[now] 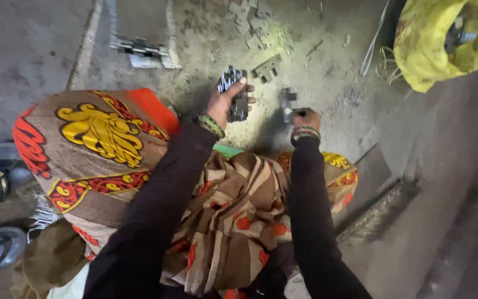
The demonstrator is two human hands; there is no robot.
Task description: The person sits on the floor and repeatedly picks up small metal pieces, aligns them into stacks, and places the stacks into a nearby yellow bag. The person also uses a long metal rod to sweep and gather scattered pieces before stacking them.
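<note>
left hand [225,102]: just above the middle of the frame, wrapped around a stack of dark metal plates [238,94], thumb and fingers clamped on the sides, the stack standing pretty much upright off the floor

right hand [305,118]: a bit right of centre, closed around one smaller metal piece [287,104] that sticks up out of the fist

where the stuff sits: both hands are low over the dusty concrete floor [316,72], the stack and the single piece near each other but not touching

step in hand: looks to me like sorting or stacking, one loose piece held ready next to the bundle

what the next bit would need: my guess is lining up the edges of the single piece with the stack, and the left grip staying tight so the bundle doesn't fan out

loose bits: a notched flat plate [266,68] lies just above the hands, with a scatter of grey pieces [253,22] at top centre

other stuff: stacked metal frame [142,52] upper left, yellow sack [443,41] upper right, patterned cloth [106,144] over the lap across the left and middle

can't tell: the exact shape of the parts, too dark and blurry
</note>
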